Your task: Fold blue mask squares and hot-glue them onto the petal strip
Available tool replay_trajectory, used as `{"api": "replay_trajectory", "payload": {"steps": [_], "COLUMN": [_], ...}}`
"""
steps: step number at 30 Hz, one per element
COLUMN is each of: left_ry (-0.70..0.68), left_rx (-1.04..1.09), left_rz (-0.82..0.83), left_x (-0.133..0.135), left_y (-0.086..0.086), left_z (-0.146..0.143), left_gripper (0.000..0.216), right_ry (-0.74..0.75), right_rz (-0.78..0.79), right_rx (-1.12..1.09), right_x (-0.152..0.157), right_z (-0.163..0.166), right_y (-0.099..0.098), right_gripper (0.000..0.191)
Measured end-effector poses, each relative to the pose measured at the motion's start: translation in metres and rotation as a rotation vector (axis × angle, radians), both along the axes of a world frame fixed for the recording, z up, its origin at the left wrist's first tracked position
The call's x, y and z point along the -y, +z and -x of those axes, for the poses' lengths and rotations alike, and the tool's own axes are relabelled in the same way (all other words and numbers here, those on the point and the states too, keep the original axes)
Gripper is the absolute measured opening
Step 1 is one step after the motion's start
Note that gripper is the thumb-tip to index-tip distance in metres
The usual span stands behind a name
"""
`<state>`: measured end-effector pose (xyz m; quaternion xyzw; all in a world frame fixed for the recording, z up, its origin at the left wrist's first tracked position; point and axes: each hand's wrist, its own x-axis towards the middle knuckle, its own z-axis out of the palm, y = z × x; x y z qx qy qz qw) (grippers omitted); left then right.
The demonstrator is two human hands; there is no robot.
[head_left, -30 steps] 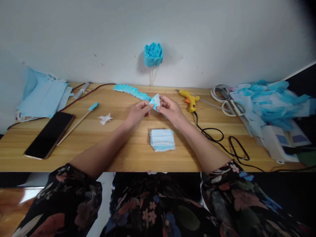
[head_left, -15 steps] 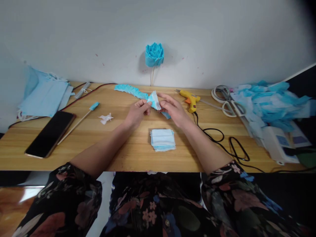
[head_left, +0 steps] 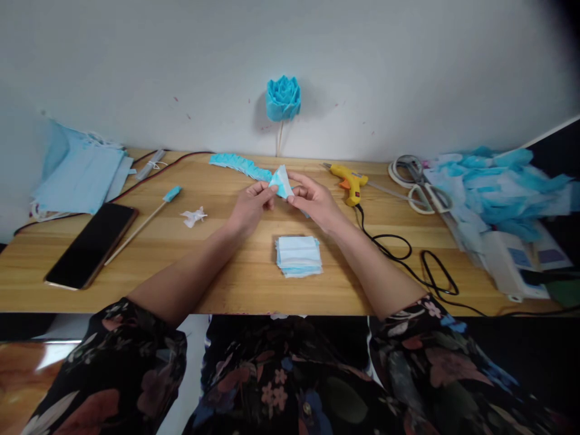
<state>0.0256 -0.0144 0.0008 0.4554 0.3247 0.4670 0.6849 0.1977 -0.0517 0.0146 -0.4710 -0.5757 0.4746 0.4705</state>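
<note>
Between my two hands is a folded piece of blue and white mask fabric (head_left: 281, 181), bent to a triangular point at the top. My left hand (head_left: 252, 208) pinches its left side between thumb and finger. At its lower right edge, the thumb and fingers of my right hand (head_left: 313, 200) close on the same piece. Behind them a row of folded blue petals (head_left: 238, 164) runs leftward along the table. A stack of cut fabric squares (head_left: 298, 256) lies in front of my hands, nearer the table's front edge.
A yellow glue gun (head_left: 348, 181) with a black cord lies right of my hands, near scissors (head_left: 423, 190) and a heap of blue scraps (head_left: 498, 181). A blue flower (head_left: 283, 98) stands at the wall. Leftward are a phone (head_left: 92, 246), a blue-tipped stick (head_left: 142, 225) and face masks (head_left: 81, 172).
My right thumb and fingers have shifted slightly and now press closer on the folded piece's lower right edge. The piece's white border is folded differently. My left hand keeps its pinch.
</note>
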Motion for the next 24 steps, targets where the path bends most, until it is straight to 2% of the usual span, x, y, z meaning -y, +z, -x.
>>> {"api": "replay_trajectory", "payload": {"steps": [9,15,24], "left_ry": [0.004,-0.03,-0.046], "left_rx": [0.022,0.03,-0.062], "left_rz": [0.063,0.01,-0.08], "left_x": [-0.001,0.0,0.0], "left_y": [0.005,0.002,-0.004], "left_z": [0.001,0.002,-0.001], "left_gripper": [0.035,0.034,0.036], "right_ry": [0.005,0.015,-0.052], "right_rz": [0.028,0.038,-0.056], "right_rx": [0.011,-0.091,0.0], "right_x": [0.0,0.0,-0.002], "right_z": [-0.003,-0.002,0.005], "right_y": [0.004,0.007,-0.004], "right_gripper": [0.068,0.064,0.055]}}
